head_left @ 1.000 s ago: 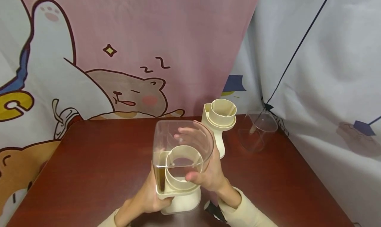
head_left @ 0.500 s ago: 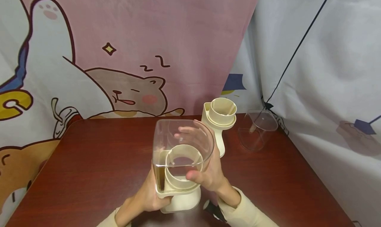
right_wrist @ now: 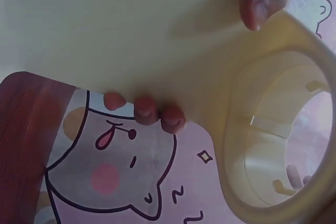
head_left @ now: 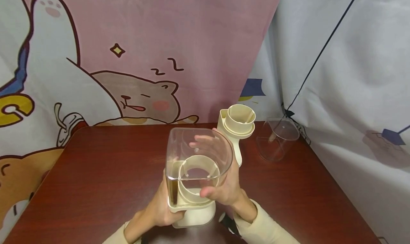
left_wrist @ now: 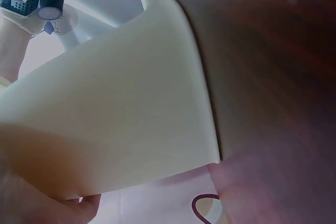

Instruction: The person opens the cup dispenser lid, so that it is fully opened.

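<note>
The relation that I judge most important is between the clear container [head_left: 184, 148] and the cream stand [head_left: 196, 217] under it: both are straight in front of the person, at the near part of the tabletop [head_left: 118, 173], one above the other. The long axis of the stand goes about upright, and the container follows the same line, around the ring [right_wrist: 236, 140] at the top, with its lower edge at the cream ledge [head_left: 174, 210]. Whether this edge is fully seated all the way round, I cannot tell. The two hands come from opposite sides. The left hand [head_left: 162, 208] is the lower one; its fingers and thumb are curled round the neck of the stand, just below the ledge. The right hand [head_left: 229, 185] is higher and is the nearer one to the container's upper wall: it holds this wall with a wide grip, thumb on the near side and fingers spread on the far side, visible through the plastic. If the left fingers touch the container too, the pictures do not let me say. The foot of the stand seems to rest on the tabletop. Behind the right hand stands a second stand [head_left: 235, 144], and to its right, apart from both hands, a second clear container [head_left: 277, 139].
</note>
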Available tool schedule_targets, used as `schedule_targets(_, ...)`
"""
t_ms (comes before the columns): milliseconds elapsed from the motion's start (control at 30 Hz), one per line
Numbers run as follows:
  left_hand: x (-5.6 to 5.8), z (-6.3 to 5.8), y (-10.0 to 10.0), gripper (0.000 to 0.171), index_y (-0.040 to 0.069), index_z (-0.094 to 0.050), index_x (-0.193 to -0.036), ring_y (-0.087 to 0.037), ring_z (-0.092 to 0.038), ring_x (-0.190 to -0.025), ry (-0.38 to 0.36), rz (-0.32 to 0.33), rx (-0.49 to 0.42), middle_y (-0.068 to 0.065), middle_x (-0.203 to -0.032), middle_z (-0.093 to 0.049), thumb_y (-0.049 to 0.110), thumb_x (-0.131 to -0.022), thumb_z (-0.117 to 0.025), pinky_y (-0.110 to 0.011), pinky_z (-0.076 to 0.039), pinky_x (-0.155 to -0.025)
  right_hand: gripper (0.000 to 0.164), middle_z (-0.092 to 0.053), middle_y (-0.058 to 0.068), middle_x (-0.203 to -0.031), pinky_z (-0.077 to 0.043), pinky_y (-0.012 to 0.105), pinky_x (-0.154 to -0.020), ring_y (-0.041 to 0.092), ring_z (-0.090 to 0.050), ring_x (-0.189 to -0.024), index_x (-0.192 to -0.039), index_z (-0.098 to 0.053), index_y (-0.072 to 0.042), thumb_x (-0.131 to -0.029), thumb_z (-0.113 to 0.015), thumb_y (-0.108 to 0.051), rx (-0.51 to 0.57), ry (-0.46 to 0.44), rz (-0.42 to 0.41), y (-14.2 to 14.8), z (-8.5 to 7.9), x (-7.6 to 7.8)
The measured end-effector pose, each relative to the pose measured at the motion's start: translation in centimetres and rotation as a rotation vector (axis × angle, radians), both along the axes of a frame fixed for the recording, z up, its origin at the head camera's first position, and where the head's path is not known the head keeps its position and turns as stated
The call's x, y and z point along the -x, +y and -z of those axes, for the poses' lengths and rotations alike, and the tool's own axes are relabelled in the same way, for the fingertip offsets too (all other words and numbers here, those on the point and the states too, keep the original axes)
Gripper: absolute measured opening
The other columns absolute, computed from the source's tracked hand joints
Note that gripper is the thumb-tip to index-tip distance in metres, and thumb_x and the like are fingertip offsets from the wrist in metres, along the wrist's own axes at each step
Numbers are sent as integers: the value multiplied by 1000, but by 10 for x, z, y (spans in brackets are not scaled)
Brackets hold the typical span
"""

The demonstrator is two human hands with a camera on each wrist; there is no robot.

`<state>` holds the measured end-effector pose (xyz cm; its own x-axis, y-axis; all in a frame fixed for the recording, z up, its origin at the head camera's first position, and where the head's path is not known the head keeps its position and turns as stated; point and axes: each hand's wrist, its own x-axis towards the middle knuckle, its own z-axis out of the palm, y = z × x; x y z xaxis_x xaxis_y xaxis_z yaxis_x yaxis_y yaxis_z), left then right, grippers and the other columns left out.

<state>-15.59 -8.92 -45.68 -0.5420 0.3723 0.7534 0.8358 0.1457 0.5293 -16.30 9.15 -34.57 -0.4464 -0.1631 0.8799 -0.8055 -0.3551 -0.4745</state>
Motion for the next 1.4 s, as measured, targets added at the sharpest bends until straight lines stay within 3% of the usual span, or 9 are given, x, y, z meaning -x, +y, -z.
schedule_targets(133, 0, 1, -1, 123, -16, -8, -149, -21, -49, -126, -6, 5, -5, -18, -139, -47, 14, -48, -70, -27, -30, -115, 110, -53, 22, -140, -52, 43, -100, 32, -61, -122, -150, -18, 12, -82, -74, -53, -10, 26, 13, 0, 1, 0)
schedule_targets(467, 2, 2, -2, 123, -17, -8, -149, -21, -48, -129, 8, 2, 5, -20, -142, -45, 15, -49, -72, -27, -27, -118, 106, -53, 20, -141, -50, 43, -103, 31, -61, -123, -151, -20, 9, -84, -71, -55, -10, -24, -2, -1, 1, 0)
schedule_targets(733, -2, 3, -3, 124, -15, -7, -150, -23, -53, -121, -18, -9, 19, -18, -136, -49, 13, -49, -73, -27, -32, -115, 107, -54, 20, -140, -50, 43, -102, 32, -61, -123, -151, -19, 9, -84, -71, -56, -12, -31, 7, -1, 3, -2)
schedule_targets(1033, 0, -1, -2, 124, -15, -7, -150, -24, -51, -124, -14, 2, 17, -19, -138, -48, 12, -49, -72, -28, -31, -116, 104, -54, 20, -140, -50, 42, -103, 32, -61, -122, -151, -21, 8, -84, -73, -53, 9, -68, -25, 0, 2, -2)
schedule_targets(1267, 1, -2, -4, 126, -11, -4, -153, -20, -52, -116, -70, 25, 17, -15, -130, -50, 9, -48, -72, -27, -37, -108, 99, -56, 19, -137, -50, 40, -103, 30, -63, -120, -149, -24, 8, -86, -71, -52, -1, -106, 1, 3, 0, -2)
schedule_targets(1400, 2, -2, -4, 128, -13, -2, -152, -21, -51, -115, -53, 39, 3, -15, -128, -50, 8, -48, -71, -27, -37, -106, 99, -57, 18, -137, -50, 40, -103, 28, -64, -119, -149, -24, 8, -85, -72, -51, -2, -124, 2, 3, 0, -2)
